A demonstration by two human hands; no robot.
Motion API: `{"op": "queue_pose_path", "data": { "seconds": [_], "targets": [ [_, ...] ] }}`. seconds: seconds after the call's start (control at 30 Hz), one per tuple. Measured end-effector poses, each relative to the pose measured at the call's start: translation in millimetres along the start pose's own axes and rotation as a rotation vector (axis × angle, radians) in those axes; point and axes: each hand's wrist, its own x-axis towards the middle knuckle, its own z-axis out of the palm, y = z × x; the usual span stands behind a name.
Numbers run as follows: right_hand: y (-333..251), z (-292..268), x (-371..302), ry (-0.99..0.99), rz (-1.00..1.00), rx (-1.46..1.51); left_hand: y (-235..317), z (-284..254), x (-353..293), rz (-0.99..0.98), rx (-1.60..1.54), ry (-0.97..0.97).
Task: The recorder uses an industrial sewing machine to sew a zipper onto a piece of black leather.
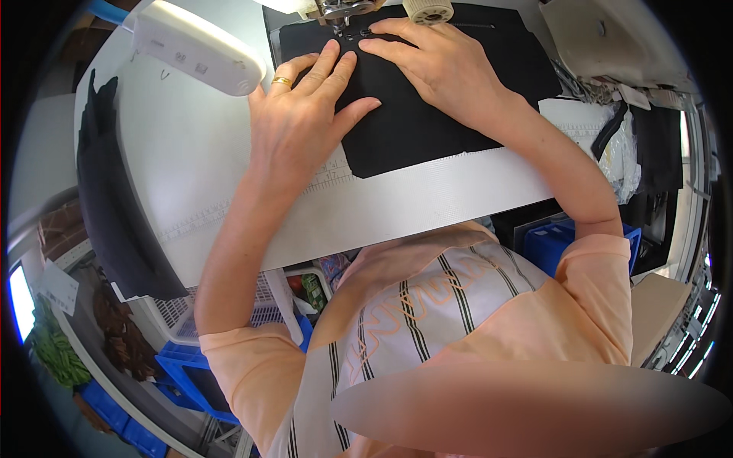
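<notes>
A black fabric panel (427,126) lies on the white sewing table, its far part beneath the sewing machine's presser foot (340,29). My left hand (294,114) rests on the panel's left part, fingers stretched and thumb spread, fingertips just short of the foot. A gold ring shows on one finger. From the right, my right hand (450,72) reaches over the panel. Two of its fingers extend toward the foot with a gap between them; the others are hidden. Beside those fingertips is a small dark fitting (360,33), too small to name.
A white lamp-like device (200,47) juts in at the upper left. Black fabric strips (122,198) hang over the table's left edge. At the right lie a clear plastic bag (622,156) and more black cloth (660,149). Below stand a white basket (267,305) and blue crates (191,374).
</notes>
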Motion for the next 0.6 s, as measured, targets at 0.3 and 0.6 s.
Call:
{"op": "queue_pose_path", "data": {
  "seconds": [0.3, 0.6],
  "targets": [
    [-5.8, -1.6, -3.0, 0.026, -0.028, -0.014, -2.9, 0.6, -1.7, -0.082, -0.130, -0.089],
    [0.9, 4.8, 3.5, 0.044, -0.021, -0.036, -9.0, 3.2, 6.3, -0.119, -0.133, -0.106]
  ]
}}
